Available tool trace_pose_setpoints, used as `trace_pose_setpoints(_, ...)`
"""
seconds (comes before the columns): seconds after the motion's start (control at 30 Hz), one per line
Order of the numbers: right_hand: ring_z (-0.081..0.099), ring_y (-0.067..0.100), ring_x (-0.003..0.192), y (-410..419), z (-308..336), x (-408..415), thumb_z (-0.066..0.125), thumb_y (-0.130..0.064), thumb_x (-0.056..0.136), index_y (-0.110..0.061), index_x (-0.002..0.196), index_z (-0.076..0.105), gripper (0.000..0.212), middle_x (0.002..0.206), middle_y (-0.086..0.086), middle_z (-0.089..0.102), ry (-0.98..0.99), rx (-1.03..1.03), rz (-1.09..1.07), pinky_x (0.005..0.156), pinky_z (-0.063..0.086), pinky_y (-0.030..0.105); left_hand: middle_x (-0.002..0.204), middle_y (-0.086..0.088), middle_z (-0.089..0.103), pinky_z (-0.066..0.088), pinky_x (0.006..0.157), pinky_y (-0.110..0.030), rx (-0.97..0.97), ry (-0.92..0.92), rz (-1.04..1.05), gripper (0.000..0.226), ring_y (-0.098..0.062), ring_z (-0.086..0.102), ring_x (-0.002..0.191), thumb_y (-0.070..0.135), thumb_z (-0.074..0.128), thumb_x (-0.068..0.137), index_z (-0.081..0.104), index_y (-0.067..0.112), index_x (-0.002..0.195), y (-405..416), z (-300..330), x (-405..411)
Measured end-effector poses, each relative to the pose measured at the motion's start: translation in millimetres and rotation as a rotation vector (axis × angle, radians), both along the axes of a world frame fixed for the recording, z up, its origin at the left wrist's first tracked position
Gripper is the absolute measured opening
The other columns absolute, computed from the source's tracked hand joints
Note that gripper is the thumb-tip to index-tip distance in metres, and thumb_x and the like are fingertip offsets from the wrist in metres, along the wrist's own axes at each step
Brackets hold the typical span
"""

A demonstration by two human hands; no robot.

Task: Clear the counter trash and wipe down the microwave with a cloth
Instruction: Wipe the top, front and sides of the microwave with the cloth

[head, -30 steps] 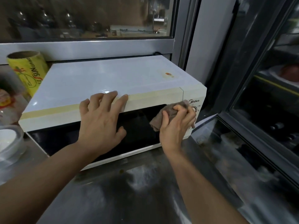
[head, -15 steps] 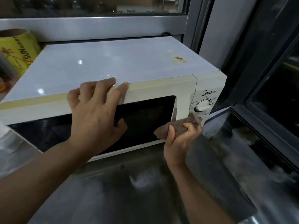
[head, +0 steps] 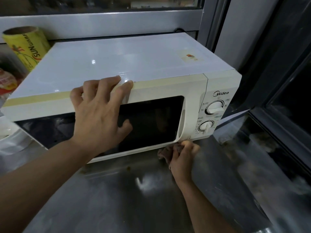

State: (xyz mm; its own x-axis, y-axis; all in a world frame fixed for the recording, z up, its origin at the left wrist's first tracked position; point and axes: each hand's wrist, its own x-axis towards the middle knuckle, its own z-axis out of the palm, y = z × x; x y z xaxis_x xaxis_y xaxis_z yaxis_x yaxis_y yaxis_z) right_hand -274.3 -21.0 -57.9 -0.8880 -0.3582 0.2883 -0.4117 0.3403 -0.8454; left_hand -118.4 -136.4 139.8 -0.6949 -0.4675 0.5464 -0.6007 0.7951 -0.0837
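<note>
the steel tabletop (head: 134, 199) is lying nearest. just above it a brown cloth (head: 168, 151) is being clamped in the grip of the right hand (head: 183, 158) and pressed against the lower front corner of the microwave (head: 134, 64), below the door handle. the left hand (head: 99, 113) is being laid flat, fingers spread, over the dark door and top edge. the microwave's long axis is running left to right, its dials being turned toward the camera. a yellow roll (head: 25, 46) is being seen behind on the left.
</note>
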Motion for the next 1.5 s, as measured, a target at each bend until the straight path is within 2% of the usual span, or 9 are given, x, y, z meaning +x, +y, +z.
trace_pose_setpoints(0.07,0.046,0.013,0.081,5,8,-4,0.056,0.001,0.085,-0.007,0.093,0.049,0.013,0.109,0.004,0.033,-0.042,0.058,0.036,0.087,0.047,0.03,0.135,-0.01,0.04,0.03,0.091,-0.05,0.004,-0.02,0.006,0.08,-0.033,0.031,0.114,0.044,0.057,0.062,0.036,0.021,0.136,1,1,1)
trace_pose_setpoints(0.23,0.047,0.015,0.089,26,44,-2,0.056,-0.002,0.086,-0.008,0.097,0.053,0.013,0.114,0.01,0.042,-0.137,0.202,0.107,0.084,0.039,0.02,0.136,-0.011,0.04,0.031,0.091,-0.05,0.024,-0.071,-0.001,0.082,-0.033,0.031,0.114,0.045,0.057,0.06,0.035,0.021,0.136,2,6,4)
trace_pose_setpoints(0.43,0.046,0.012,0.099,51,98,28,0.058,0.006,0.078,-0.015,0.101,0.052,0.032,0.113,0.004,0.045,-0.113,-0.014,0.065,0.088,0.038,0.021,0.144,-0.008,0.037,0.034,0.094,-0.048,0.062,-0.178,-0.071,0.097,-0.03,0.033,0.12,0.045,0.058,0.056,0.026,0.019,0.145,6,20,17)
trace_pose_setpoints(0.6,0.045,0.014,0.106,42,143,46,0.061,0.005,0.074,-0.012,0.105,0.053,0.037,0.12,0.007,0.045,-0.037,-0.069,0.068,0.087,0.027,0.008,0.147,-0.009,0.036,0.036,0.101,-0.044,0.154,-0.091,-0.181,0.094,-0.027,0.031,0.126,0.046,0.043,0.062,0.021,0.012,0.147,-3,36,47)
trace_pose_setpoints(0.9,0.049,0.026,0.12,-5,187,82,0.066,0.003,0.077,-0.009,0.115,0.042,0.046,0.129,0.012,0.049,-0.026,-0.284,-0.205,0.103,0.038,0.031,0.142,-0.001,0.045,0.031,0.099,-0.048,0.149,-0.166,-0.19,0.084,-0.025,0.038,0.124,0.049,0.041,0.06,0.037,0.02,0.139,-55,39,133)
trace_pose_setpoints(1.13,0.051,0.025,0.104,-48,180,78,0.057,0.005,0.083,-0.003,0.106,0.05,0.026,0.124,0.014,0.038,0.055,-0.202,-0.354,0.083,0.029,0.011,0.148,0.004,0.038,0.031,0.102,-0.051,0.18,-0.169,-0.324,0.083,-0.023,0.035,0.13,0.048,0.042,0.059,0.039,0.026,0.139,-88,25,150)
trace_pose_setpoints(1.33,0.047,0.01,0.094,-78,167,140,0.059,0.01,0.079,-0.004,0.096,0.054,0.022,0.111,0.007,0.041,0.175,-0.284,-0.215,0.088,0.03,0.003,0.145,0.004,0.041,0.024,0.101,-0.047,0.138,-0.111,-0.368,0.08,-0.026,0.039,0.126,0.047,0.044,0.058,0.042,0.025,0.135,-91,21,147)
trace_pose_setpoints(1.43,0.05,0.02,0.103,-94,147,178,0.052,0.009,0.075,-0.009,0.094,0.053,0.027,0.111,0.005,0.038,0.344,-0.263,-0.043,0.094,0.042,0.025,0.143,0.002,0.043,0.023,0.1,-0.043,0.113,-0.091,-0.372,0.079,-0.027,0.04,0.124,0.045,0.045,0.058,0.044,0.022,0.133,-89,19,146)
trace_pose_setpoints(1.5,0.049,0.025,0.104,-97,139,185,0.051,0.002,0.076,-0.017,0.096,0.049,0.028,0.111,0.003,0.035,0.441,-0.226,0.046,0.092,0.043,0.03,0.143,0.001,0.044,0.026,0.099,-0.043,0.117,-0.069,-0.37,0.077,-0.029,0.042,0.123,0.043,0.046,0.058,0.046,0.02,0.131,-87,17,144)
